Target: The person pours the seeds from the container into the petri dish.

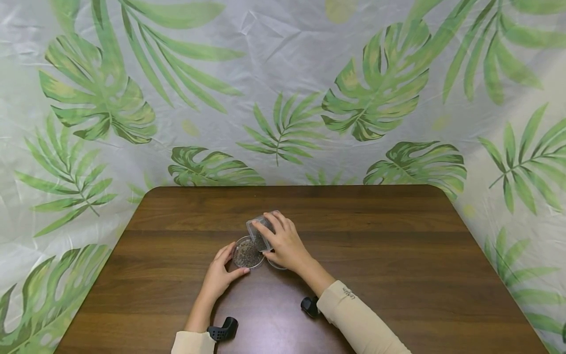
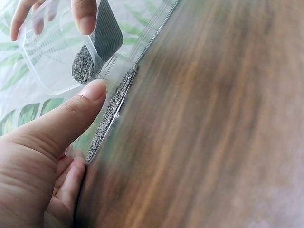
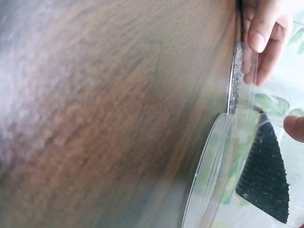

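Note:
My left hand (image 1: 219, 275) holds a shallow clear petri dish (image 1: 248, 256) by its sides, thumb at the near edge and fingers at the far left. Grey-brown granules cover the dish's bottom. Above its right part, my right hand (image 1: 286, 242) grips a clear plastic tub (image 2: 45, 66) and tilts it, mouth toward the dish. Dark granules (image 2: 84, 66) lie banked against the tub's lower side, near its rim. Whether any are falling cannot be told. A second clear dish (image 3: 203, 178) stands right beside the first, partly beneath my right hand.
Everything stands on a dark brown wooden table (image 1: 376, 246). Behind it hangs a pale sheet (image 1: 287, 73) printed with green leaves. Black wrist devices (image 1: 224, 328) sit at both cream sleeves (image 1: 358, 314).

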A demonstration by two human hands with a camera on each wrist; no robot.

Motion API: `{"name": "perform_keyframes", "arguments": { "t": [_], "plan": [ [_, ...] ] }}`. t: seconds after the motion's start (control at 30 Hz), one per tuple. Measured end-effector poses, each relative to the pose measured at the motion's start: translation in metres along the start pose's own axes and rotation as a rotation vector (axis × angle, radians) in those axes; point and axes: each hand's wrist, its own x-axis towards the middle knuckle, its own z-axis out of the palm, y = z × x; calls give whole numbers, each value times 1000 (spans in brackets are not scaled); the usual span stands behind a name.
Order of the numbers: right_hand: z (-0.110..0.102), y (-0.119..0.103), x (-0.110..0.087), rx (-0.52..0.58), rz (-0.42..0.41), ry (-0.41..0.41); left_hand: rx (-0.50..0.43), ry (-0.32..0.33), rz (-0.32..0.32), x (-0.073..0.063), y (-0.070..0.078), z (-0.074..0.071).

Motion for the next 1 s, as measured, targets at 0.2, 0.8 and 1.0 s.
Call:
{"name": "perform_keyframes", "arguments": {
  "t": [0.2, 0.8, 1.0],
  "plan": [
    [1, 1, -3, 35, 50, 1, 4, -4, -10, -1, 1, 0],
    [0, 3, -10, 347, 319, 90, 11, 10, -3, 0, 0, 0],
    [0, 4, -11, 470, 383, 138, 19, 11, -7, 0, 1, 0]
  ]
}}
